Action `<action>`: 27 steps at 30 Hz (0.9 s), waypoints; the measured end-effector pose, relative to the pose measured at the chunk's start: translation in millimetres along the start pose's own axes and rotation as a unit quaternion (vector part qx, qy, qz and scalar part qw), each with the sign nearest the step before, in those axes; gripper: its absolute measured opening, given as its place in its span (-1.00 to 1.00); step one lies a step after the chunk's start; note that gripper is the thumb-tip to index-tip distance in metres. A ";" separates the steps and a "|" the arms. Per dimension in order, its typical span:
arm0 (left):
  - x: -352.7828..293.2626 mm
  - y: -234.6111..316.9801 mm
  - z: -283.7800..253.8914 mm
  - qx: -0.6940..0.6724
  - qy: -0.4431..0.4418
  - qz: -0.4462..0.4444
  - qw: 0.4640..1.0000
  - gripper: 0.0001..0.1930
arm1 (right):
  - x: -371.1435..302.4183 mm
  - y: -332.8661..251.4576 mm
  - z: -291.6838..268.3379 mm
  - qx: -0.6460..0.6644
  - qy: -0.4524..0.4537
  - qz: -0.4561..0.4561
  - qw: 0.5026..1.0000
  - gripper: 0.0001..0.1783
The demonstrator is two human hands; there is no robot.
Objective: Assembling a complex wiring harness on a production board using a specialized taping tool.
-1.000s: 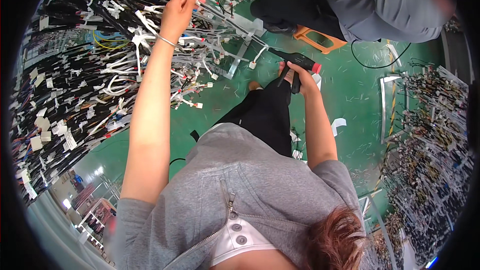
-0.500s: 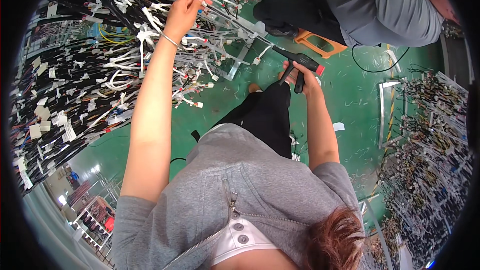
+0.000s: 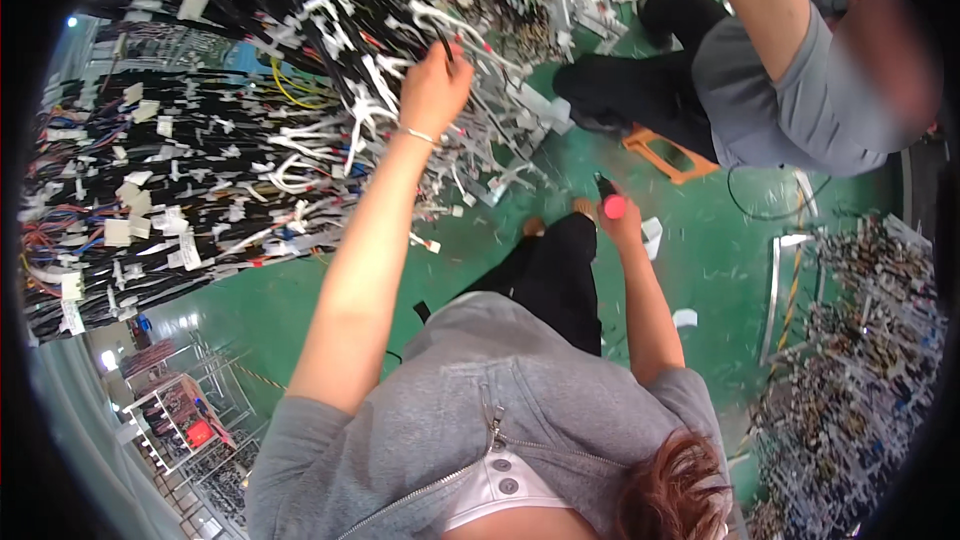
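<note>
Up among the hanging wire harnesses, my left hand is closed, fingertips pinched on a thin black cable. White-wrapped branches with small connectors surround it. My right hand grips a cable tie gun, black with a red end knob turned toward me. It is held low over the floor, apart from the harnesses. The gun's trigger is hidden by the angle and my fingers.
A co-worker in a grey shirt crouches at the upper right beside an orange plastic stool. More bundled wires hang at the right. Scraps litter the green floor. A shelf rack stands at the lower left.
The view has shifted, so the harnesses sit farther right and lower. The tie gun has turned from lying sideways near the branches to pointing away, its red knob now facing me.
</note>
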State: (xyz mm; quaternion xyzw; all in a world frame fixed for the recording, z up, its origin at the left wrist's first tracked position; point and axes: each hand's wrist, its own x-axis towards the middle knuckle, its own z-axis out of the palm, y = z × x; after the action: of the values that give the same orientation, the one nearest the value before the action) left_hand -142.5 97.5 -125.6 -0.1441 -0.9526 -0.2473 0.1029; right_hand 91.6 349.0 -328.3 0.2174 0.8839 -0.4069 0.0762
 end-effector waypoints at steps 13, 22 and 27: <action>-32.8 19.5 -31.3 -0.007 0.082 -0.099 0.992 -0.66 | 65.4 -259.3 51.0 0.429 -0.038 -0.359 0.828 -0.28; -33.2 16.5 -54.7 -0.329 0.140 -0.225 0.907 -0.66 | -11.7 -256.8 46.8 0.407 -0.134 -0.254 0.867 -0.21; -23.8 56.3 -54.8 -0.095 0.241 -0.082 0.962 -0.67 | -3.5 -243.3 48.6 0.394 -0.170 -0.247 0.869 -0.20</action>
State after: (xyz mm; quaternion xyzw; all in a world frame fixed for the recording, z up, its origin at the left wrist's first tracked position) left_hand -95.1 111.9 -60.2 -0.0104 -0.8803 -0.3713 0.2950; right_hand -15.9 171.6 -192.2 -0.0684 0.6486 -0.7575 0.0308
